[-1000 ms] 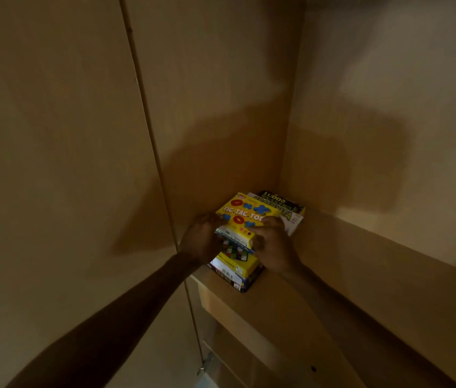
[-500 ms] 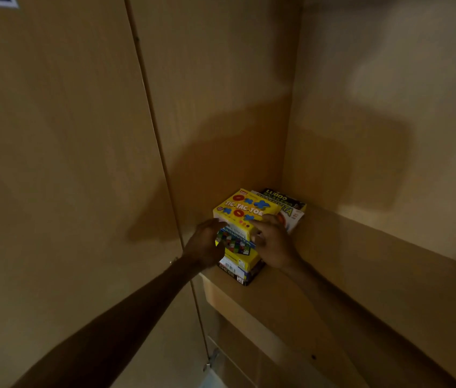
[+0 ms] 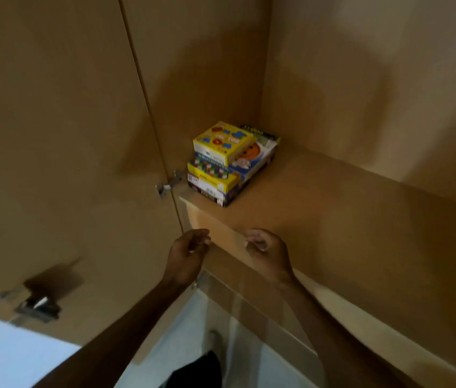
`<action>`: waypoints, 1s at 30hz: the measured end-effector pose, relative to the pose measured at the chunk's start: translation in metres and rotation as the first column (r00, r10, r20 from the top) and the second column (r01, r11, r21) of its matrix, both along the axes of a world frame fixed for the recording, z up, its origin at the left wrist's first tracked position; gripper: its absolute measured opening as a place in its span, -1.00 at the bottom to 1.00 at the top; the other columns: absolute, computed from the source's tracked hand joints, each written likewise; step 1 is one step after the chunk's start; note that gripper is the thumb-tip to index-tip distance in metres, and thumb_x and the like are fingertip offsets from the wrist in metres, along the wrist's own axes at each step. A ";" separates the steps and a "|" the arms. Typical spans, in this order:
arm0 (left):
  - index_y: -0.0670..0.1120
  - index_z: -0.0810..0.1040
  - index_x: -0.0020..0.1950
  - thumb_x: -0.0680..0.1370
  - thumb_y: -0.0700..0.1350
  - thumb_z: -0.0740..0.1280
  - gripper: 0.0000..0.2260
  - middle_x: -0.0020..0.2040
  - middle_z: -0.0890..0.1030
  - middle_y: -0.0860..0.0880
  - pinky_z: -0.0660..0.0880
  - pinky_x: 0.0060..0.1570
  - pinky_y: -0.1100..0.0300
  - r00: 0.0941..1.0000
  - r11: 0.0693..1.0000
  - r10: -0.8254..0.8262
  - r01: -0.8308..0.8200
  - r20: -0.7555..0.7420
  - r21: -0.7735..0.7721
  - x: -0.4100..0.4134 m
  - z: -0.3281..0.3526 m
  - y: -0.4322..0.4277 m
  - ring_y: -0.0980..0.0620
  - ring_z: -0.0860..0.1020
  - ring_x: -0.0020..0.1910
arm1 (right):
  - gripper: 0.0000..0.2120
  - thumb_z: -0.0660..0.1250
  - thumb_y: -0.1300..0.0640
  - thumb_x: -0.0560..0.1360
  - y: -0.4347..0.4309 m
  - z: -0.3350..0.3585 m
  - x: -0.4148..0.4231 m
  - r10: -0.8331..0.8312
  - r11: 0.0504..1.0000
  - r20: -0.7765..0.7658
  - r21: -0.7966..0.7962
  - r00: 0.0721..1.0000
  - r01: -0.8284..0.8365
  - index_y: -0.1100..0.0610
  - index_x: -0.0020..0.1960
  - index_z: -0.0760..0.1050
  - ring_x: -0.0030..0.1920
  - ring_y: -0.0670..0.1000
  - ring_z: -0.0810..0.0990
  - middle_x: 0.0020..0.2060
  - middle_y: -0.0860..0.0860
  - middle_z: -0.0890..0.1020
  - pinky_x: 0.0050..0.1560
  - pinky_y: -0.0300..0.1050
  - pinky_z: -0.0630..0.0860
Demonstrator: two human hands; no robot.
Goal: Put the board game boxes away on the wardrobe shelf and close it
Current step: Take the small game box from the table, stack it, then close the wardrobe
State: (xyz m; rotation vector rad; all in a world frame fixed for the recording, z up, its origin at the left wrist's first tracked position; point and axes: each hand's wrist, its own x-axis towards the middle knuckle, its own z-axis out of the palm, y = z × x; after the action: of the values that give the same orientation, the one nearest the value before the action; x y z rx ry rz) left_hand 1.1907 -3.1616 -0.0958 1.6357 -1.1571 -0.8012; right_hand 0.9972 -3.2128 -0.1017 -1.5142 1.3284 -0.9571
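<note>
A stack of board game boxes (image 3: 222, 166) sits in the left back corner of the wooden wardrobe shelf (image 3: 333, 219), a yellow tic-tac-toe box (image 3: 222, 144) on top. One bottom corner of the stack reaches the shelf's front edge. My left hand (image 3: 189, 254) and my right hand (image 3: 267, 252) hover below the shelf's front edge, apart from the stack. Both hold nothing, fingers loosely curled. The wardrobe door (image 3: 53, 135) stands open on the left.
A metal hinge (image 3: 169, 184) joins the door to the wardrobe side beside the stack. Another fitting (image 3: 36, 306) shows lower on the door. Below the shelf hangs something dark (image 3: 196, 371). The shelf stretches to the right.
Both hands have let go of the stack and drawn back below the shelf edge. The boxes stay stacked in the corner. The view has dropped, showing the door's lower edge.
</note>
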 end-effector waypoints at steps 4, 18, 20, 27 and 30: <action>-0.05 0.61 0.13 0.57 -0.18 0.34 -0.84 0.01 0.67 0.03 0.54 0.00 0.20 0.999 0.998 -0.015 0.017 -0.034 0.061 -0.008 -0.018 0.063 0.10 0.62 0.00 | -0.78 0.40 0.20 0.47 0.070 -0.019 -0.006 0.010 0.995 -0.001 0.099 1.000 -0.010 0.11 0.11 0.59 -0.07 -0.19 0.59 -0.08 -0.08 0.65 -0.13 -0.46 0.46; -0.07 0.59 0.15 0.57 -0.19 0.34 -0.83 0.01 0.67 -0.01 0.48 0.00 0.33 0.963 0.971 -0.221 0.232 -0.152 0.061 0.040 -0.031 0.259 0.10 0.61 0.00 | -0.79 0.45 0.18 0.44 0.291 -0.023 0.027 -0.231 0.970 -0.076 0.057 0.970 0.236 0.08 0.08 0.61 -0.13 -0.15 0.58 -0.13 -0.05 0.66 -0.14 -0.46 0.42; -0.04 0.59 0.13 0.57 -0.18 0.34 -0.85 -0.01 0.67 -0.02 0.49 0.02 0.28 0.957 0.965 -0.246 0.256 -0.154 0.052 0.044 -0.026 0.284 0.10 0.60 -0.02 | -0.80 0.44 0.19 0.45 0.322 -0.013 0.033 -0.254 0.966 -0.075 0.029 0.964 0.257 0.09 0.07 0.62 -0.14 -0.23 0.56 -0.17 -0.10 0.64 -0.15 -0.49 0.43; 0.07 0.61 0.00 0.55 -0.22 0.36 -0.83 -0.07 0.66 0.00 0.53 0.08 0.07 0.916 0.927 -0.364 0.374 -0.168 0.032 0.020 -0.012 0.368 0.04 0.60 -0.06 | -0.81 0.43 0.23 0.45 0.435 0.011 0.009 -0.367 0.930 -0.041 -0.029 0.929 0.366 0.12 0.06 0.62 -0.11 -0.15 0.59 -0.15 -0.02 0.66 -0.10 -0.49 0.43; -0.01 0.61 0.01 0.55 -0.27 0.35 -0.83 -0.08 0.65 0.00 0.54 0.08 0.07 0.894 0.907 -0.414 0.421 -0.172 0.006 -0.013 -0.006 0.392 0.02 0.60 -0.07 | -0.82 0.43 0.23 0.46 0.477 0.015 -0.021 -0.432 0.902 -0.038 -0.027 0.901 0.431 0.12 0.06 0.62 -0.12 -0.10 0.59 -0.18 -0.05 0.64 -0.05 -0.35 0.48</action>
State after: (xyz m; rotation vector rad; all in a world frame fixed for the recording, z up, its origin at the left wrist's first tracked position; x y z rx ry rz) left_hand 1.1781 -2.7691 -0.1020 1.3353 -1.3991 -1.2205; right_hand 0.9764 -2.7353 -0.0869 -1.2788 1.7350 -1.2179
